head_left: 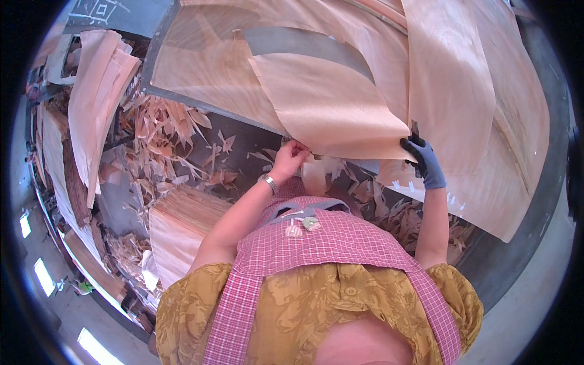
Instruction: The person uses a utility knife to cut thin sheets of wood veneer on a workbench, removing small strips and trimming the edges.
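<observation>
A thin, pale wood veneer sheet (pixel 331 112) curves up off the table toward me, its near edge raised between my hands. My bare left hand (pixel 291 159), with a wristwatch, pinches at the sheet's near left corner. A small torn strip of veneer (pixel 314 177) hangs just below that edge. My right hand (pixel 424 159), in a blue-grey glove with dark fingers, closes on the near right corner. A narrow dark shape (pixel 415 129) stands up beside the gloved fingers; I cannot make out what it is.
More veneer sheets (pixel 450 79) cover the dark-edged table (pixel 210 109) beyond and to the right. Veneer scraps (pixel 164 121) litter the floor at left and under my arms. A stack of veneer (pixel 182 222) stands by my left elbow; bent sheets (pixel 100 91) lean at far left.
</observation>
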{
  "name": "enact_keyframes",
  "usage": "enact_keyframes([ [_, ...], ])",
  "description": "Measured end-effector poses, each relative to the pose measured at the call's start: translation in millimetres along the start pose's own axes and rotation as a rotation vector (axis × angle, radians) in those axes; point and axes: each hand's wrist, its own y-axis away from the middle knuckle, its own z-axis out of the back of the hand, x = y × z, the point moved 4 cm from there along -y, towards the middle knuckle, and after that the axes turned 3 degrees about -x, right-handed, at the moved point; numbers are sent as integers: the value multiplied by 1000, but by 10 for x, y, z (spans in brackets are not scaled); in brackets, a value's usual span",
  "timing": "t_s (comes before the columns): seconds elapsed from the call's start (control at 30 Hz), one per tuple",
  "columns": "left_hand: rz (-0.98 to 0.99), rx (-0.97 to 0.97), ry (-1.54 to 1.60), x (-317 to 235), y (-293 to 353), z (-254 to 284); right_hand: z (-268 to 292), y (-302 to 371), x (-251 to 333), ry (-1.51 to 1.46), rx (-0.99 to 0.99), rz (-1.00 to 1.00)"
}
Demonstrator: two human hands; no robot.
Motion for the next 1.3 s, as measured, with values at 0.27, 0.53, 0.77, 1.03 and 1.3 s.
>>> enact_keyframes([
  [0.27,-102,-208,-377,-80,-11,5,-85,-12,-16,18,34,-8],
  [0.53,-152,-341,-453,-45,-29,-88,-83,-59,-83,35,10,51],
  [0.77,-26,-306,-425,36,-99,-28,-111,-51,-68,1,-7,46],
  [1.03,87,-106,6,49,105,-39,23,375,460,585,-659,418],
  [1.3,138,-63,121,-58,110,-65,-1903,451,51,1003,-237,1015],
])
